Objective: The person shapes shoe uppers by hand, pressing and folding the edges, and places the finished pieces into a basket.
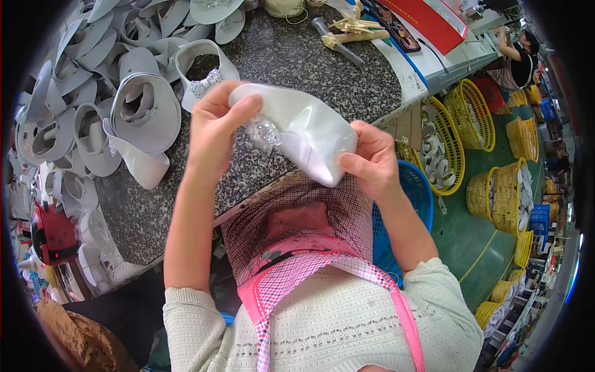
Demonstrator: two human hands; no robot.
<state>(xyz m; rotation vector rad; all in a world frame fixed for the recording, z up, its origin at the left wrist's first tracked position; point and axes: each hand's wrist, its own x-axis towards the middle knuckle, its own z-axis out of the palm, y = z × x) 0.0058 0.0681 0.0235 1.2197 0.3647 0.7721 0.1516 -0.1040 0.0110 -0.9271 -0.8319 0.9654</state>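
Observation:
Both hands hold a glossy white shoe upper [313, 121], stretched between them above the table's near edge. My left hand [212, 127] is closed on its left end, thumb on top. The other end is pinched between thumb and fingers of my right hand [375, 160]. A sparkling rhinestone ornament [266, 132] sits on the upper close to my left hand, slightly blurred. Just beyond my left hand lies another white upper [230, 64] with a jewelled trim [207, 82]. To the left, a loose white upper [146, 166] rests against the pile.
Many white uppers [93, 46] heap up on the speckled stone table [279, 56]. A hammer [336, 42], a phone [396, 28] and a red box [434, 25] lie at the back right. Baskets, blue [423, 192] and yellow [463, 158], stand on the right; a red device [54, 232] at left.

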